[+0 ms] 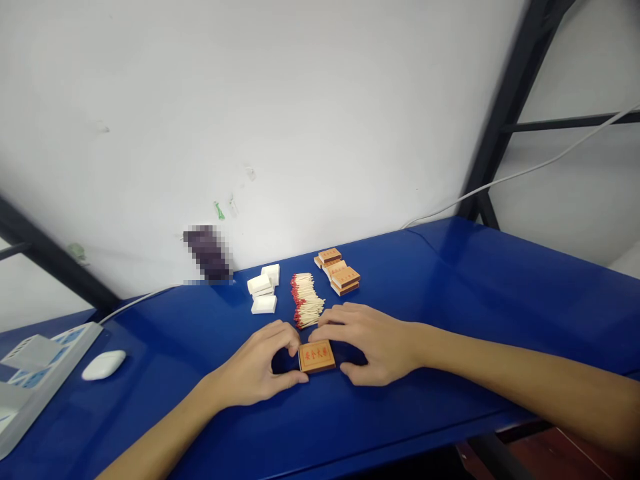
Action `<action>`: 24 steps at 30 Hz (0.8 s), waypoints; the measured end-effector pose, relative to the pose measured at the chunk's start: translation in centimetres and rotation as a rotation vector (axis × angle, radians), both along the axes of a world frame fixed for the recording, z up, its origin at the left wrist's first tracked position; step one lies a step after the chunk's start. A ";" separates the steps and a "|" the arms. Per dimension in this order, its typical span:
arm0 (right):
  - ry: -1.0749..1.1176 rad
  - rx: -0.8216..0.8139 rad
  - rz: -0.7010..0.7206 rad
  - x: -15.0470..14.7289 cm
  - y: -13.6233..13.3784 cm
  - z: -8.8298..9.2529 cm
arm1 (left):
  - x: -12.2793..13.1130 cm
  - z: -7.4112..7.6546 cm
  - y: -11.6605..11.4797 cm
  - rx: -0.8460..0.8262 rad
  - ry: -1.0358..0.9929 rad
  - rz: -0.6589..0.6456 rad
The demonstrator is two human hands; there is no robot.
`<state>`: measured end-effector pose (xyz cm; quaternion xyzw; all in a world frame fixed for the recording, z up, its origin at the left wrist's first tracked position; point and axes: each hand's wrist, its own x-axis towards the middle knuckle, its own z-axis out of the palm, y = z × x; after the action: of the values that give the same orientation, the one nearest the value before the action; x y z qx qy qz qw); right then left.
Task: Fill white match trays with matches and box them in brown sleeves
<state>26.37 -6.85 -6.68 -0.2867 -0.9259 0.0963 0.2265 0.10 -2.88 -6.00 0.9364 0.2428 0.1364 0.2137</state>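
Note:
A matchbox (317, 356) with an orange top and red characters lies flat on the blue table in front of me. My left hand (260, 363) grips its left end, thumb at the near corner and curled fingers at the far one. Over its far right side arches my right hand (367, 343), fingers apart, with the thumb off the box's right end. Just beyond my hands is a pile of red-tipped matches (307, 300). White inner trays (264, 305) are gathered left of the matches. To their right, several matchbox sleeves (346, 277) are stacked loosely.
A white mouse-shaped object (104, 365) and a pale tray with blue-and-white items (45, 373) are on the left. A blurred dark patch (207, 253) is by the wall. A white cable (525, 170) crosses a dark metal frame (505, 113) at right.

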 end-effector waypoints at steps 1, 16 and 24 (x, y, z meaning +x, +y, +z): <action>-0.008 0.001 -0.019 0.1 0.1 0.0 | 0.0 0.0 0.0 0.000 0.000 -0.005; 0.035 0.061 0.000 -0.1 0.2 -0.4 | -0.3 -0.2 0.2 0.008 -0.042 -0.047; 0.029 0.061 -0.011 -0.1 0.6 -1.0 | -0.4 -0.1 0.3 0.004 -0.028 -0.035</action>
<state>26.32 -6.29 -7.64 -0.2832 -0.9235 0.0711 0.2489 -0.27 -2.58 -6.06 0.9389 0.2232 0.1462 0.2173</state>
